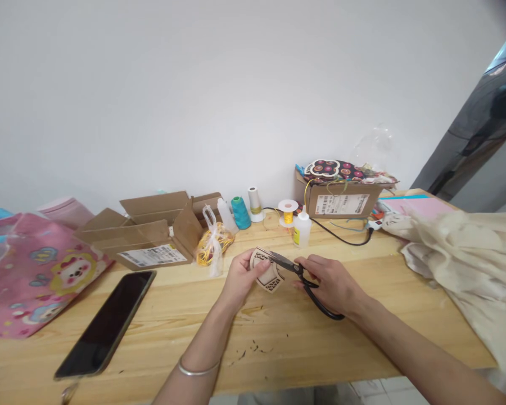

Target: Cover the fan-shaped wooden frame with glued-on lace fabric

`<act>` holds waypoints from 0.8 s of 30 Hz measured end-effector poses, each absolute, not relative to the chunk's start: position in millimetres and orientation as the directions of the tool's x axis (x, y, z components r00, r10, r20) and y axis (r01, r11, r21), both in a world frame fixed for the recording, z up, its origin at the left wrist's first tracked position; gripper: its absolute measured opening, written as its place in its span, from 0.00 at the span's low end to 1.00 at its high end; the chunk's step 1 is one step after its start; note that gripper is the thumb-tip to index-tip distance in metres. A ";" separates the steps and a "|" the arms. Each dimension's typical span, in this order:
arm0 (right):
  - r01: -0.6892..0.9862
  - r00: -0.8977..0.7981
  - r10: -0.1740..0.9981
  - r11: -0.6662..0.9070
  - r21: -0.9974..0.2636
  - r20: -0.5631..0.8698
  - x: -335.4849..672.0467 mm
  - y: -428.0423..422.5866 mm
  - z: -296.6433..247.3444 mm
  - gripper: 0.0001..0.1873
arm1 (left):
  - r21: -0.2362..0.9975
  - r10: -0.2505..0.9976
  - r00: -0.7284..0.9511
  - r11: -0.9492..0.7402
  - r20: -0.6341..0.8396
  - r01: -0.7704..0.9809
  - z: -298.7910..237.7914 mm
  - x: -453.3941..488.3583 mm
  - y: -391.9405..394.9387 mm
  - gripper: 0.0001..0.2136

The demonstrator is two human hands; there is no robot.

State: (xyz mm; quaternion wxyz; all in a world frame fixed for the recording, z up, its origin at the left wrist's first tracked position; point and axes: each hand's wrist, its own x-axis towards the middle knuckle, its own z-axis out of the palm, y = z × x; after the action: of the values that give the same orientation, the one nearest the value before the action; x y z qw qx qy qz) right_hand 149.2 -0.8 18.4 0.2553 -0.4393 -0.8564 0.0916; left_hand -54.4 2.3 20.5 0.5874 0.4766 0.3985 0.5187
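Observation:
Near the middle of the table, my left hand (243, 275) pinches a thin tan fan-shaped piece with a cut-out lattice pattern (271, 279), thumb on its face. My right hand (329, 281) grips black-handled scissors (294, 266). Their blades point left and lie against the upper edge of the fan-shaped piece; whether they are parted I cannot tell. One handle loop hangs below my right hand. Small dark scraps (253, 350) are scattered on the wood below both hands.
Beyond my hands stand a glue bottle (302, 229), a yellow thread spool (288, 216) and a teal thread cone (240, 214). Cardboard boxes (152, 239) sit at the back. A phone (105, 326) and pink bag (37, 275) lie left, cream fabric (480, 270) right.

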 end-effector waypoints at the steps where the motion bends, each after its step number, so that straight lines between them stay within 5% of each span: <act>1: 0.708 -0.482 0.797 0.598 -0.375 0.363 149.4 -0.5 18.1 0.18 | 0.973 0.990 0.142 0.007 0.026 -0.232 20.6 -54.4 2.3 0.08; 24: 0.747 -0.514 0.776 0.614 -0.254 0.364 152.5 0.5 16.6 0.12 | 0.971 0.992 0.128 0.033 -0.002 -0.239 18.0 -52.3 2.9 0.09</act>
State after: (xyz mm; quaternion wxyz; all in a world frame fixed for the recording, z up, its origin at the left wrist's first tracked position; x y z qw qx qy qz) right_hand 152.5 0.5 16.6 0.2257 -0.4381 -0.8695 0.0321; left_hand -52.3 2.9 18.0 0.5919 0.4623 0.4073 0.5197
